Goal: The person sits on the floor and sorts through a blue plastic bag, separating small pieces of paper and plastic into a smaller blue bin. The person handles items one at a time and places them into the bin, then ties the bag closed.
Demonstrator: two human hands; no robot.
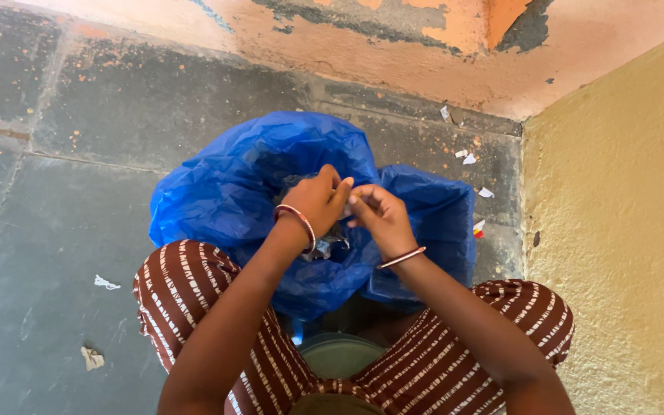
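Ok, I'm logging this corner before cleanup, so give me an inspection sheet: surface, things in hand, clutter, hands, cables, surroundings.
Surface: dark stone floor, worn and speckled.
Things in hand: blue plastic bag, crumpled and open at the top, with dark contents barely visible; a round greenish rim shows beneath it.
Clutter: paper scraps near the wall, more scraps on the floor to the left.
Hands: left hand and right hand meet over the bag's mouth, fingertips pinched together; what they grip is too small to tell. A bangle on each wrist.
Cables: nothing seen.
Surroundings: peeling orange wall ahead, yellow wall on the right.
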